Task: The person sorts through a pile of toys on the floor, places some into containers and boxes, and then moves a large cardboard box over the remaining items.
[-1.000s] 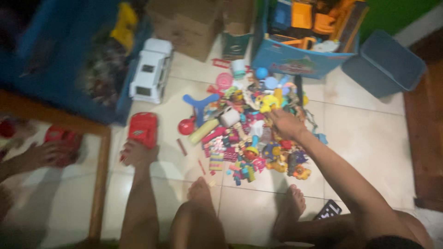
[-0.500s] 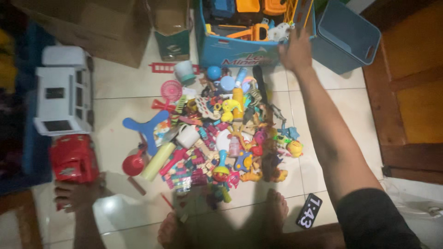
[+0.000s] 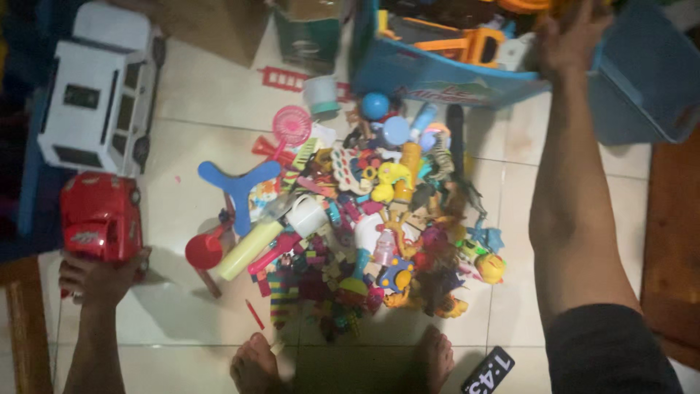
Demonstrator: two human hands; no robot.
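Observation:
My right hand (image 3: 569,36) reaches to the far rim of a blue cardboard box (image 3: 437,76) full of orange and yellow toy vehicles (image 3: 467,45). Its fingers lie over the box's right corner, and whether they hold anything is hidden. My left hand (image 3: 98,277) rests flat on the tiled floor with fingers spread, touching the near end of a red toy car (image 3: 102,215). Between my arms lies a heap of small colourful toys (image 3: 364,219), with a blue boomerang (image 3: 237,182) at its left edge. My bare feet (image 3: 255,365) sit just below the heap.
A white toy truck (image 3: 98,87) stands beyond the red car. A blue-grey plastic bin (image 3: 642,80) sits right of the blue box, a green carton (image 3: 310,36) left of it. A dark digital clock (image 3: 487,372) lies by my right foot. Wooden boards (image 3: 674,241) line the right.
My right hand left the toy heap and travelled up to the blue box, then further over its right corner. My left hand stayed by the red car. The view shifted.

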